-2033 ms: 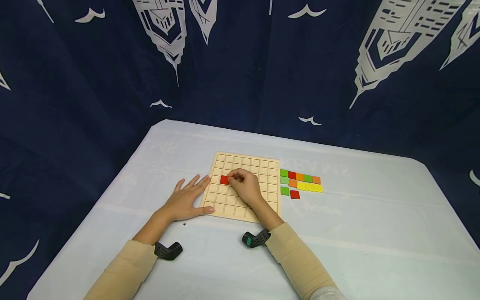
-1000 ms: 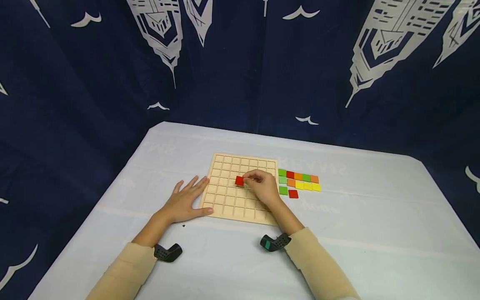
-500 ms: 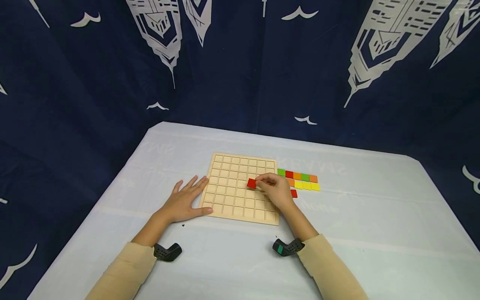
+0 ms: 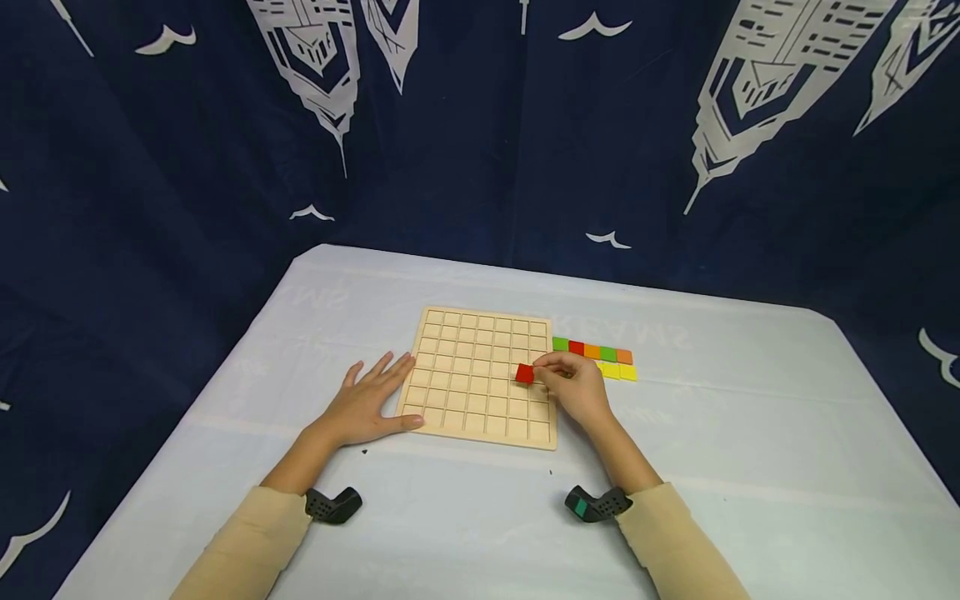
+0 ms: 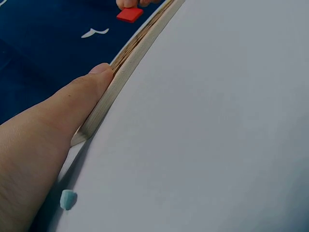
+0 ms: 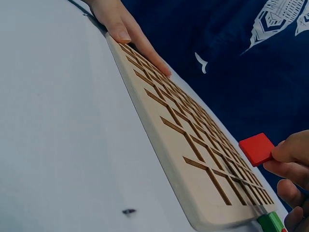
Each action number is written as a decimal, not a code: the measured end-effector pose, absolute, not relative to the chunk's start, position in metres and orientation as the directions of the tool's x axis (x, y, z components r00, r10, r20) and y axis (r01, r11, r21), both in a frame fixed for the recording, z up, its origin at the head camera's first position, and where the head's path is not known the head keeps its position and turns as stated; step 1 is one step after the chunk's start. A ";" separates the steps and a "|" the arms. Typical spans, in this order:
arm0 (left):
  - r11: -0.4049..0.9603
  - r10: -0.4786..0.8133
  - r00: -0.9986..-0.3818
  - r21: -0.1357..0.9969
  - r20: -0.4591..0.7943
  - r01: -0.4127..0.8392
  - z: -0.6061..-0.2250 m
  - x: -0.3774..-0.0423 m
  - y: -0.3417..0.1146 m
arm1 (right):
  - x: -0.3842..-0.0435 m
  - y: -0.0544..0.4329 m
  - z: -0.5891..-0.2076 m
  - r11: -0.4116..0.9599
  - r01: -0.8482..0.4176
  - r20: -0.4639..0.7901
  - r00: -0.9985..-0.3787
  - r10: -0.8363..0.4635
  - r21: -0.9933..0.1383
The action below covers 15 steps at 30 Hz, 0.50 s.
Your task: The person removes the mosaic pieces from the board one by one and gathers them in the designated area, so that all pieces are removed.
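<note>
A square wooden board [image 4: 480,375] with a grooved grid lies on the white table. My left hand [image 4: 367,407] is spread flat, its fingers and thumb resting at the board's left edge. Between thumb and fingers, my right hand [image 4: 576,387] pinches a red square tile [image 4: 524,373] by one edge. In the right wrist view that red tile [image 6: 256,149] is raised above the grid's right part. The left wrist view has my left thumb [image 5: 89,89] against the board's rim, with the red tile [image 5: 130,15] held up beyond.
Right of the board lie rows of green, red, orange and yellow tiles [image 4: 608,354], partly hidden by my right hand. Small dark specks lie on the white tabletop [image 4: 465,517] in front. A dark blue patterned curtain [image 4: 480,150] hangs behind the table.
My right hand has lifted the red tile from the board's left part and carried it rightward to near the right edge. The left hand has stayed in place.
</note>
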<state>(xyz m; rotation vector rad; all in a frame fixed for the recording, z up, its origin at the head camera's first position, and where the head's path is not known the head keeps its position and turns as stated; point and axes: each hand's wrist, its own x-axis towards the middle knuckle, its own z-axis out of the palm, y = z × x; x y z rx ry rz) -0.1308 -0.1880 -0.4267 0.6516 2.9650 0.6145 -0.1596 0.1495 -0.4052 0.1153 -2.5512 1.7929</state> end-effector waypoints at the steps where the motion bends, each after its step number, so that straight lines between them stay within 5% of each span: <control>1: 0.834 0.411 -0.911 0.387 0.041 0.394 -0.427 -0.131 -0.188 | -0.159 0.151 -0.405 0.343 -0.078 0.065 -0.997 -0.049 -0.936; 15: 0.836 0.409 -0.912 0.386 0.035 0.390 -0.428 -0.132 -0.187 | -0.150 0.180 -0.402 0.363 -0.040 0.042 -0.999 -0.003 -0.931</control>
